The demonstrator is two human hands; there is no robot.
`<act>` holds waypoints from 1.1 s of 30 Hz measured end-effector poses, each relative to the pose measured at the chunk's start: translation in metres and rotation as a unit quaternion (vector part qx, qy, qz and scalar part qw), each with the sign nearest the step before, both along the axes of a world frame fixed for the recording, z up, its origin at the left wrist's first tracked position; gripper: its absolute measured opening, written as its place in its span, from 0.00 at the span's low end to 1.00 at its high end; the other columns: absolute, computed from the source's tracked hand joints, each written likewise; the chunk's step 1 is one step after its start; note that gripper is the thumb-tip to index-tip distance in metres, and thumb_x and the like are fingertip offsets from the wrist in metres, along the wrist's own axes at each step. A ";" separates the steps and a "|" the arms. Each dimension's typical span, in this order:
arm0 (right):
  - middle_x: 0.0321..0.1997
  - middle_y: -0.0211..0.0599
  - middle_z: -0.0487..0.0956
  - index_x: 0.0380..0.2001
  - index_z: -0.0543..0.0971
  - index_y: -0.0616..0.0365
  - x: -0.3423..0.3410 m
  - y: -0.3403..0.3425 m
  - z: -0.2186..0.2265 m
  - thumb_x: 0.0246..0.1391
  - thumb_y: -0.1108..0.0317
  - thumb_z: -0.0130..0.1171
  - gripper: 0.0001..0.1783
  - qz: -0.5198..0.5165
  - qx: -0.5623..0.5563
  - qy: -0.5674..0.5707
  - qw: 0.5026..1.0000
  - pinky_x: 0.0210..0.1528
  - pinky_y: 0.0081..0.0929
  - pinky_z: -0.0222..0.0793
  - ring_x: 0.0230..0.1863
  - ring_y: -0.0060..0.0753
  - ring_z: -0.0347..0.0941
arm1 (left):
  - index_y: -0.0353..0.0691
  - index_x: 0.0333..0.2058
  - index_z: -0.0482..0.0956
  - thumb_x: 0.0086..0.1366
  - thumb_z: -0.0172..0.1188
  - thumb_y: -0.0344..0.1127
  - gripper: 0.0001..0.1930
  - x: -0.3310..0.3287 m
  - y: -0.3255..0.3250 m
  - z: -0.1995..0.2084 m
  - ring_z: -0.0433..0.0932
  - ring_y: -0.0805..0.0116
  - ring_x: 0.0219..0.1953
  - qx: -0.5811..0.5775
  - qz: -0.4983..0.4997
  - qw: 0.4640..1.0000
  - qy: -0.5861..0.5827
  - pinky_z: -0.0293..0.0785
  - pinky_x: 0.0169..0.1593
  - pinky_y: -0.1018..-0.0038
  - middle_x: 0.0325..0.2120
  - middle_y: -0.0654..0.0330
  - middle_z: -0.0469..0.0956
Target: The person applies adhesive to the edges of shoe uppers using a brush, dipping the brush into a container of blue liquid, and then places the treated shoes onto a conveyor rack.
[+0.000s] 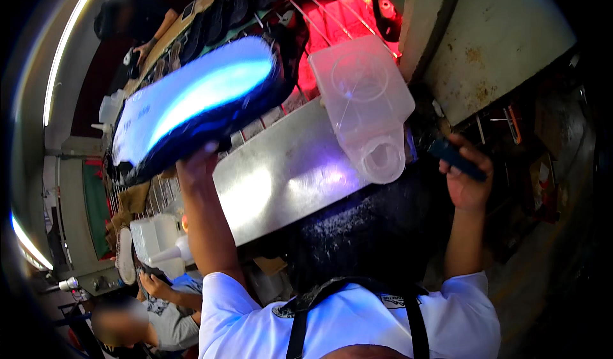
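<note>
Up on the left, my left hand [199,162] grips a dark shoe [195,104] from below. Its flat underside faces up, pale and glowing blue-white under strong light; part of my fingers is hidden by it. Over on the right, my right hand [470,179] is wrapped round a short dark-blue bar-shaped thing [461,160], perhaps a tool handle; its kind cannot be made out. Between the hands lies a translucent plastic jug-like container [367,97] with a round opening at its near end, resting partly on a shiny metal plate [281,174].
Behind the container, a wire rack [329,17] glows red. Dark shoes or soles [217,21] line a bench at the far left, where another person's arm [159,33] reaches in. At lower left, a co-worker's hand [155,287] holds a dark item near a white-tipped bottle [169,254].
</note>
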State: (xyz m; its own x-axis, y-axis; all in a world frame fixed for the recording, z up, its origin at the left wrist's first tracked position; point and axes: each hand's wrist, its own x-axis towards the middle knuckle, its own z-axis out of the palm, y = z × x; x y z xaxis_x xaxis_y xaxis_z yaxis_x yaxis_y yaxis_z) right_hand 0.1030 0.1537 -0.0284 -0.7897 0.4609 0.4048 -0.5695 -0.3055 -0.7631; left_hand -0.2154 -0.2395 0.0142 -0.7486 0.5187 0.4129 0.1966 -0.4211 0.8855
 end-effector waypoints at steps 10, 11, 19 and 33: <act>0.57 0.67 0.75 0.42 0.82 0.70 -0.004 -0.009 -0.011 0.47 0.81 0.70 0.16 -0.010 -0.013 0.021 1.000 0.45 0.44 0.83 0.47 0.54 0.82 | 0.44 0.61 0.73 0.52 0.73 0.34 0.35 -0.152 0.221 0.057 0.75 0.54 0.58 -0.259 0.116 0.809 0.515 0.72 0.62 0.63 0.55 0.55 0.78; 0.56 0.66 0.76 0.41 0.83 0.70 -0.003 -0.011 -0.010 0.46 0.79 0.71 0.16 -0.001 -0.028 0.018 0.999 0.50 0.43 0.81 0.49 0.54 0.81 | 0.47 0.62 0.73 0.51 0.69 0.29 0.36 -0.157 0.244 0.061 0.75 0.51 0.58 -0.276 0.126 0.728 0.615 0.71 0.63 0.60 0.58 0.57 0.76; 0.55 0.63 0.78 0.39 0.82 0.66 0.015 -0.006 -0.032 0.53 0.76 0.69 0.11 -0.040 0.059 0.007 0.997 0.58 0.40 0.78 0.57 0.49 0.78 | 0.64 0.61 0.74 0.57 0.57 0.31 0.31 -0.190 0.356 0.013 0.71 0.64 0.62 -0.298 0.012 0.425 0.855 0.67 0.61 0.58 0.54 0.68 0.77; 0.53 0.69 0.77 0.45 0.80 0.74 0.006 -0.016 -0.021 0.48 0.82 0.66 0.18 0.046 -0.020 -0.042 0.998 0.46 0.39 0.82 0.46 0.52 0.82 | 0.61 0.65 0.69 0.56 0.64 0.36 0.35 -0.139 0.308 0.005 0.58 0.61 0.71 -0.376 0.048 0.476 0.794 0.55 0.71 0.50 0.66 0.70 0.67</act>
State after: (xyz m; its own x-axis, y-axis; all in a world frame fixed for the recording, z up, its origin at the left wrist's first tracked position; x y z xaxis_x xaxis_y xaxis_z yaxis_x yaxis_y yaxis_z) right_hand 0.1091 0.1375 -0.0493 -0.8600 0.3988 0.3183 -0.4719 -0.3846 -0.7933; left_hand -0.3541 0.0687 0.0193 0.1606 0.9617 0.2222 0.8553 -0.0233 -0.5177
